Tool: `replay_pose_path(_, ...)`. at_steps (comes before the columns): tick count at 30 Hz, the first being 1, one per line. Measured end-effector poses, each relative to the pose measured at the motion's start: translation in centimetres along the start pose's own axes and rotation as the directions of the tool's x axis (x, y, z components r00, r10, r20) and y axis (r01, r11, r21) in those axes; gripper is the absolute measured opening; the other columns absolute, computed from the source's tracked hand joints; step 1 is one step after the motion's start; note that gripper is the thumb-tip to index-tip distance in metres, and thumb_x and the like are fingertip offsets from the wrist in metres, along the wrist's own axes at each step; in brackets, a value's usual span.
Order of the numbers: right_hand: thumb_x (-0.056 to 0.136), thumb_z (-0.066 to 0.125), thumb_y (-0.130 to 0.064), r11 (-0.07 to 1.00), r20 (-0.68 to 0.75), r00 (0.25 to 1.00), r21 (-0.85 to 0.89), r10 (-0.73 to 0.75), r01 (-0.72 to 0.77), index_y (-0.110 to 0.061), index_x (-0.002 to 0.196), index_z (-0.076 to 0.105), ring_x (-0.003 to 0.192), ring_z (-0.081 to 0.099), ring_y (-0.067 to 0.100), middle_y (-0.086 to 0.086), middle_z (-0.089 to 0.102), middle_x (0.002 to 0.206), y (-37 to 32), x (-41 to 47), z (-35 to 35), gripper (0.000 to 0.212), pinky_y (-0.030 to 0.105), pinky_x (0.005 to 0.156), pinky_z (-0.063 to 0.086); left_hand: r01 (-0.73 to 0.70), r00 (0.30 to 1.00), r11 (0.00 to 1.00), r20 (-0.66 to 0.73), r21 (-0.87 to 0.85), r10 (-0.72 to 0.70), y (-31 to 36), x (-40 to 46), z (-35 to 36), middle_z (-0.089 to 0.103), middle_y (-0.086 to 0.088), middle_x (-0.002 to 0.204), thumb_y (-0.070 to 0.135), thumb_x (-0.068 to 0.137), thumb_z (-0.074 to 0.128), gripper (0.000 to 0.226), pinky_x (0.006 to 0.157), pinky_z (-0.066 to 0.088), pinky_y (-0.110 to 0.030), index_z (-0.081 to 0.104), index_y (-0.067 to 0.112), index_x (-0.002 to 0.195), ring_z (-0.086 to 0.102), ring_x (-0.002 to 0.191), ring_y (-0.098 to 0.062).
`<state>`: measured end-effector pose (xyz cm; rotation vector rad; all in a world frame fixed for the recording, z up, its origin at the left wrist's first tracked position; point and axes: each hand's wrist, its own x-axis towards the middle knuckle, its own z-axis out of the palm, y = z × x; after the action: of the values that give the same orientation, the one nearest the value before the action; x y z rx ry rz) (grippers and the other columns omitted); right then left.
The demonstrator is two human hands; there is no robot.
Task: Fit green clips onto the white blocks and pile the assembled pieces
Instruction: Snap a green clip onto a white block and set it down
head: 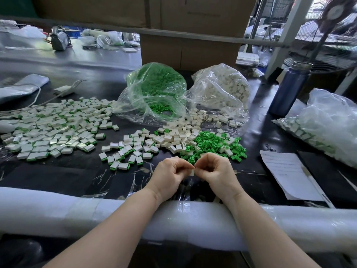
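Note:
My left hand (170,175) and my right hand (216,171) meet fingertip to fingertip near the table's front edge, fingers curled. Between them a small white block (192,172) shows, pinched by both; whether a green clip is on it is hidden. Just beyond lies a heap of loose green clips (214,144) mixed with loose white blocks (179,136). A wide pile of assembled white-and-green pieces (52,128) covers the left, with a smaller scatter (127,153) nearer my hands.
Two open plastic bags stand behind: one of green clips (156,88), one of white blocks (222,88). A blue bottle (287,89), a filled bag (326,124) and a paper sheet (286,175) are at right. A padded white rail (77,209) lines the front edge.

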<state>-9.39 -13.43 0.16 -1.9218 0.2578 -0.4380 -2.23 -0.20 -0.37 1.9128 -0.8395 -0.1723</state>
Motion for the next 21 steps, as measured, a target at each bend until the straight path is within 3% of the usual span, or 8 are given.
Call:
replay_pose_path(3, 0.074, 0.069, 0.005, 0.999, -0.055, 0.998, 0.035, 0.021, -0.019, -0.014, 0.071, 0.062, 0.068, 0.059, 0.017, 0.010, 0.065, 0.073, 0.06, 0.18, 0.06, 0.021, 0.034, 0.068, 0.052, -0.037, 0.999, 0.998, -0.038, 0.042, 0.039, 0.07, -0.11, 0.25, 0.061, 0.010, 0.086, 0.010, 0.084, 0.066, 0.015, 0.078, 0.042, -0.006, 0.070, 0.014, 0.098, 0.058, 0.082, -0.004)
replay_pose_path(5, 0.076, 0.068, 0.005, 0.998, -0.068, 0.997, 0.055, 0.040, -0.036, -0.015, 0.071, 0.062, 0.066, 0.058, 0.018, 0.010, 0.064, 0.071, 0.11, 0.21, 0.12, 0.021, 0.036, 0.067, 0.051, -0.046, 0.999, 0.998, -0.018, 0.053, 0.047, 0.11, -0.16, 0.33, 0.060, 0.010, 0.084, 0.008, 0.081, 0.068, 0.022, 0.076, 0.045, -0.010, 0.065, 0.017, 0.102, 0.058, 0.077, -0.007)
replay_pose_path(7, 0.077, 0.068, 0.002, 0.997, -0.071, 0.996, 0.061, 0.056, -0.052, -0.017, 0.071, 0.063, 0.063, 0.058, 0.013, 0.004, 0.064, 0.068, 0.16, 0.20, 0.12, 0.021, 0.029, 0.063, 0.052, -0.027, 1.000, 0.999, -0.010, 0.033, 0.027, 0.05, -0.13, 0.29, 0.062, 0.004, 0.080, 0.005, 0.082, 0.066, 0.022, 0.075, 0.049, -0.019, 0.060, 0.019, 0.097, 0.059, 0.073, -0.014)
replay_pose_path(12, 0.084, 0.063, -0.001, 0.965, -0.044, 0.993, 0.242, 0.112, -0.098, -0.013, 0.074, 0.066, 0.057, 0.062, 0.008, -0.001, 0.068, 0.061, 0.08, -0.02, -0.10, 0.016, 0.019, 0.054, 0.052, 0.006, 0.999, 1.000, -0.048, 0.004, -0.006, -0.02, 0.01, 0.14, 0.063, 0.006, 0.082, 0.019, 0.087, 0.062, 0.009, 0.077, 0.047, -0.017, 0.064, 0.015, 0.096, 0.058, 0.077, -0.008)
replay_pose_path(16, 0.083, 0.066, -0.004, 0.975, -0.026, 0.994, 0.201, 0.103, -0.096, -0.014, 0.071, 0.065, 0.057, 0.063, 0.010, 0.002, 0.068, 0.061, 0.10, -0.10, -0.03, 0.016, 0.021, 0.054, 0.052, 0.081, 0.997, 0.994, -0.014, -0.076, -0.082, -0.05, 0.16, -0.16, 0.068, 0.000, 0.085, 0.021, 0.088, 0.062, 0.013, 0.080, 0.049, -0.024, 0.068, 0.012, 0.096, 0.061, 0.082, -0.014)
replay_pose_path(21, 0.085, 0.064, -0.003, 0.987, -0.031, 0.993, 0.118, 0.117, -0.112, -0.013, 0.068, 0.063, 0.050, 0.057, 0.007, -0.001, 0.064, 0.056, 0.23, 0.04, 0.27, 0.020, 0.020, 0.051, 0.050, 0.103, 0.994, 0.993, 0.035, -0.061, -0.101, 0.04, 0.08, -0.31, 0.068, 0.000, 0.082, 0.020, 0.088, 0.061, 0.012, 0.081, 0.049, -0.026, 0.069, 0.012, 0.093, 0.061, 0.080, -0.013)
